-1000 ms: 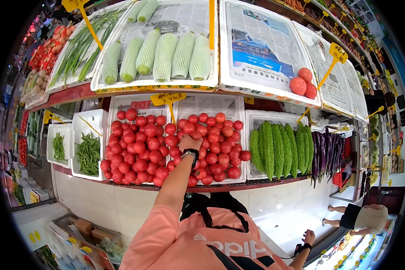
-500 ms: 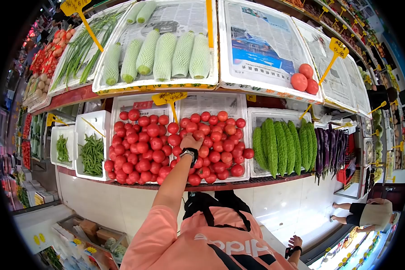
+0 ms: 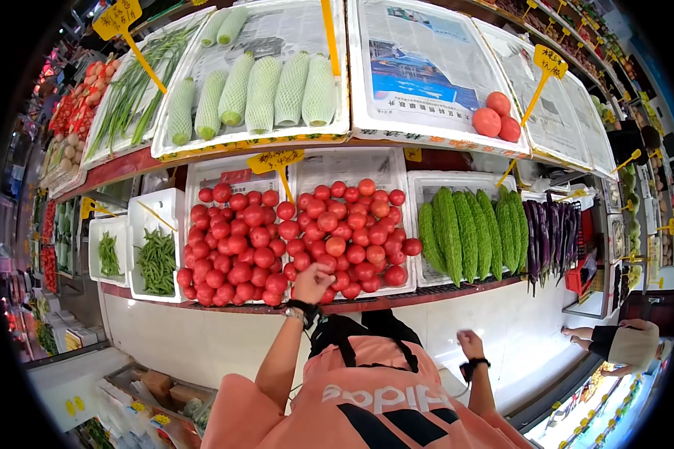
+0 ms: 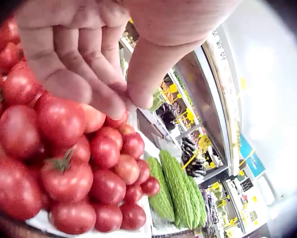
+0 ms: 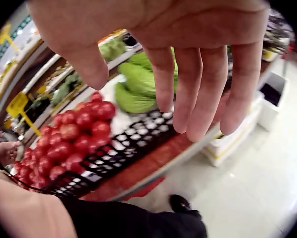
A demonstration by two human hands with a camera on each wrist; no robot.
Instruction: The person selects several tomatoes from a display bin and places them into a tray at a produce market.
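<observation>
Red tomatoes (image 3: 240,243) lie heaped in two white foam trays on the lower shelf. Over the front edge of that heap is my left hand (image 3: 312,283), its fingers loosely bent and holding nothing. In the left wrist view, the thumb and forefinger tips meet just above the tomatoes (image 4: 66,181), with nothing seen between them. My right hand (image 3: 470,344) hangs in front of the shelf, away from the vegetables. Its fingers (image 5: 193,94) point down, relaxed and free of any object, in the right wrist view.
Bitter melons (image 3: 464,232) and purple eggplants (image 3: 553,236) fill the right side; slim green vegetables (image 3: 157,262) sit at left. The upper shelf holds netted green gourds (image 3: 262,93) and three tomatoes (image 3: 487,122). Yellow price signs (image 3: 550,61) stick up. A person (image 3: 633,344) stands at right.
My left hand has drawn back from the middle of the tomato heap to its front edge, its fingers coming off the tomatoes. My right hand has risen towards the shelf.
</observation>
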